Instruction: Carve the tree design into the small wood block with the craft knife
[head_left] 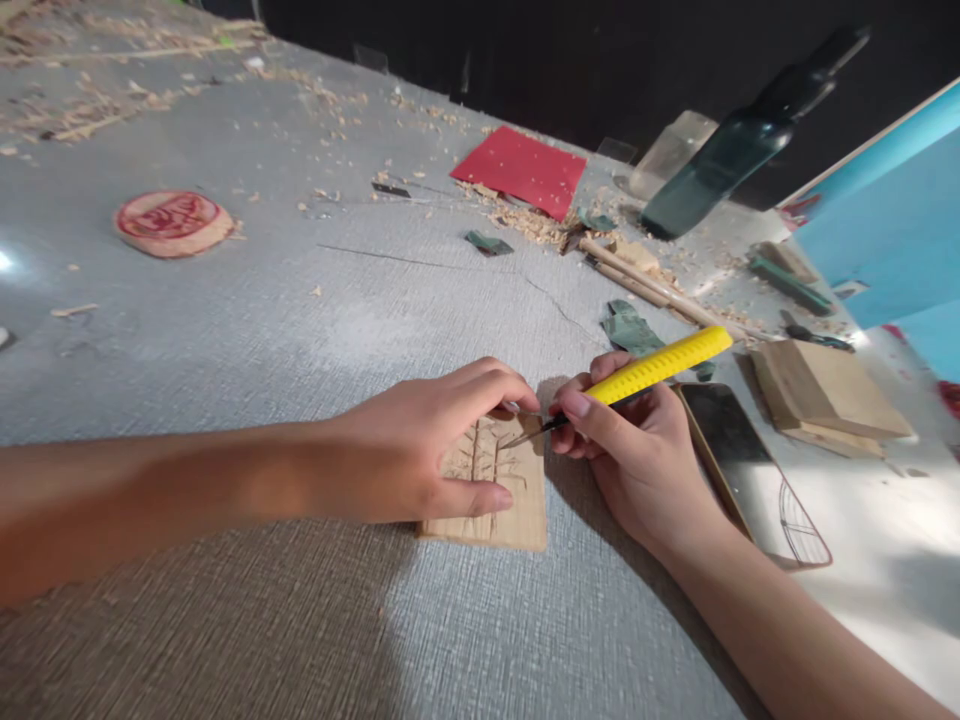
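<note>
now left hand (409, 455) flat on grooved wood block (499, 490); right hand (637, 450) fingers closed round ribbed yellow knife (652, 368).

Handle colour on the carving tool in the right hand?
Bright yellow carving tool, clearest in the head view.

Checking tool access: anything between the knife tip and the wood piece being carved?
Nothing visible. The right hand holds the yellow-handled carving knife with its tip already at the wooden block. The left hand lies on the block, fingertips close beside the blade but not across its tip.
</note>
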